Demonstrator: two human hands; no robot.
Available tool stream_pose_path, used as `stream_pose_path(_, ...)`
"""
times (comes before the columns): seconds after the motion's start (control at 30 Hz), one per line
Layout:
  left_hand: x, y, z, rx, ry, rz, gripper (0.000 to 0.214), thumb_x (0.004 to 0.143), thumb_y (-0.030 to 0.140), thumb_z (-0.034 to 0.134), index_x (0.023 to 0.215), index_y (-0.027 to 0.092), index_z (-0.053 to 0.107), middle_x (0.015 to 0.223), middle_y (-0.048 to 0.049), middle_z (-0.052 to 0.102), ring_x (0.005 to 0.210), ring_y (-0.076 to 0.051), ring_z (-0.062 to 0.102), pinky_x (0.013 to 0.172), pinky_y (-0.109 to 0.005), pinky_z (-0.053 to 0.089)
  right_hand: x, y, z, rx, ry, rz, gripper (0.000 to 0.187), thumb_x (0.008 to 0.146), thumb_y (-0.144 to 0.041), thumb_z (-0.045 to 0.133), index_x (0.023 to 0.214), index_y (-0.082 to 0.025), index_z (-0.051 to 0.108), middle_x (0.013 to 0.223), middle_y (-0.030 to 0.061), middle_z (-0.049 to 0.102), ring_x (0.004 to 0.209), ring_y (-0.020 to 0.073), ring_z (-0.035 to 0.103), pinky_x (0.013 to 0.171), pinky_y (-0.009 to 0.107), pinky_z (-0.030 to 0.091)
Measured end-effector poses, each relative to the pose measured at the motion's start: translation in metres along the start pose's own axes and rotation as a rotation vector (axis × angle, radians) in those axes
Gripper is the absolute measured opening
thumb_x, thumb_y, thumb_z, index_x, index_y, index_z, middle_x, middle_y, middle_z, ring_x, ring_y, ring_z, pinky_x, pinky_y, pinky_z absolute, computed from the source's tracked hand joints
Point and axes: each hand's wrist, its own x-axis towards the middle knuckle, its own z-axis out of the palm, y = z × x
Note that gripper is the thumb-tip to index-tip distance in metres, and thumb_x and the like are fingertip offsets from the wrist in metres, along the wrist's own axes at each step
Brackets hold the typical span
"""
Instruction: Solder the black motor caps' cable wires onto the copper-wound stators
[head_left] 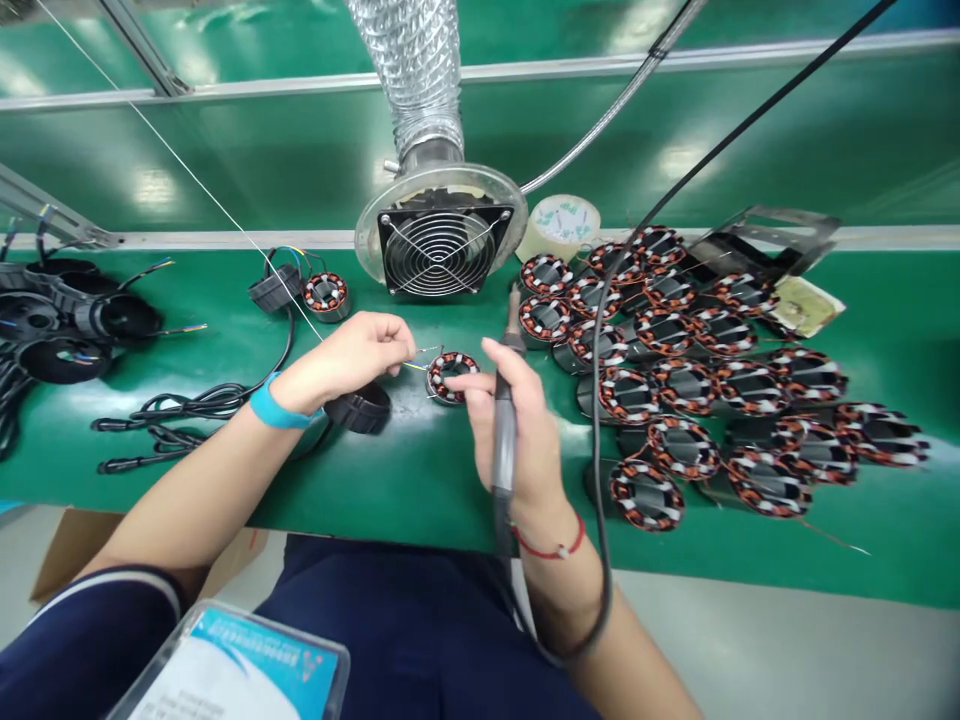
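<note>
My left hand point(367, 350) is closed in a pinch, with thin wires point(415, 365) running from its fingertips to a copper-wound motor stator point(452, 377). A thin pale strand point(225, 212) comes down from the upper left to this hand. Beneath it lies a black ring-shaped housing point(361, 408). My right hand point(521, 420) grips a soldering iron point(505, 430) with its tip pointing up and away from me. Its index finger reaches out to the stator and seems to touch its right side.
A fume extractor fan point(439, 250) stands at the back. Many stators point(675, 385) crowd the right side. Black housings point(75, 310) and cables point(187, 405) lie left, near another stator point(326, 293) and housing point(275, 288). The iron's black cord point(598, 380) crosses the bench beside my right arm.
</note>
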Motion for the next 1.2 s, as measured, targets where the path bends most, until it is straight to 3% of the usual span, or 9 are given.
stream_pose_path(0.1,0.003,0.002,0.000,-0.014,-0.019,-0.055,0.007,0.073,0.018,0.057,0.068,0.014,0.061,0.053,0.0042,0.052,0.050,-0.008,0.044,0.051,-0.020,0.031,-0.003,0.002,-0.016,-0.047,-0.020,0.002,0.043,0.098,-0.036,0.052,0.140,-0.033,0.046,0.098,0.0023,0.072,0.085,0.0202,0.070,0.081,0.038,0.057)
stream_pose_path(0.2,0.005,0.006,0.003,0.000,-0.036,-0.089,0.009,0.075,0.015,0.057,0.068,0.013,0.062,0.051,0.0039,0.053,0.047,-0.006,0.041,0.049,-0.020,0.029,-0.008,0.007,-0.021,-0.062,0.037,0.008,0.033,0.097,-0.039,0.052,0.129,-0.032,0.058,0.108,0.0044,0.071,0.090,0.0219,0.068,0.081,0.040,0.057)
stream_pose_path(0.33,0.008,0.010,0.006,0.023,-0.053,-0.125,0.010,0.077,0.012,0.057,0.068,0.012,0.062,0.051,0.0032,0.057,0.043,-0.004,0.036,0.047,-0.020,0.028,-0.016,0.017,-0.014,0.045,0.144,0.085,0.024,0.092,-0.029,0.063,0.116,-0.030,0.064,0.104,0.0033,0.068,0.079,0.0192,0.068,0.076,0.040,0.058)
stream_pose_path(0.53,0.009,0.008,0.005,0.029,-0.030,-0.125,0.010,0.076,0.012,0.058,0.067,0.013,0.063,0.052,0.0020,0.058,0.040,-0.004,0.035,0.045,-0.021,0.026,-0.027,0.027,-0.005,0.120,0.256,0.025,0.020,0.088,-0.024,0.065,0.108,-0.027,0.063,0.082,-0.0006,0.066,0.062,0.0160,0.067,0.057,0.032,0.056)
stream_pose_path(0.77,0.009,0.004,0.005,0.014,-0.019,-0.173,0.010,0.078,0.014,0.060,0.068,0.013,0.063,0.055,-0.0002,0.059,0.038,-0.003,0.035,0.045,-0.021,0.022,-0.029,0.025,-0.007,0.138,0.226,0.058,0.021,0.089,-0.026,0.065,0.110,-0.029,0.061,0.077,-0.0006,0.068,0.060,0.0195,0.069,0.053,0.035,0.057)
stream_pose_path(1.2,0.010,0.006,0.006,0.033,-0.003,-0.164,0.011,0.078,0.014,0.061,0.068,0.010,0.062,0.057,-0.0010,0.054,0.047,-0.005,0.046,0.050,-0.019,0.028,-0.030,0.024,-0.006,0.147,0.205,0.057,0.022,0.088,-0.024,0.068,0.109,-0.026,0.062,0.086,0.0012,0.068,0.064,0.0166,0.071,0.052,0.030,0.059)
